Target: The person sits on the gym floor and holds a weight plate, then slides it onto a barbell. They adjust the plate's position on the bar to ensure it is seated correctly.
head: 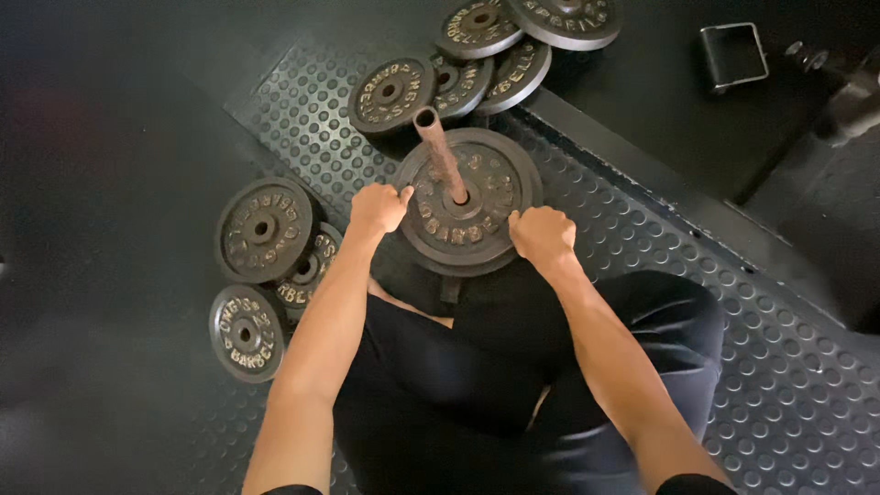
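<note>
A stack of round iron weight plates (477,188) sits threaded on an upright rusty metal post (439,151) on the studded rubber floor mat. My left hand (378,207) grips the left rim of the top plate, fingers curled under its edge. On the plate's lower right rim, my right hand (542,233) is closed around the edge. Both forearms reach forward over my knees in dark trousers (477,376).
Loose plates lie to the left (264,229), lower left (245,332) and behind the post (392,92), with more at the top (564,18). A metal cable handle (733,55) lies on the dark floor at the upper right. A raised mat edge (642,174) runs diagonally.
</note>
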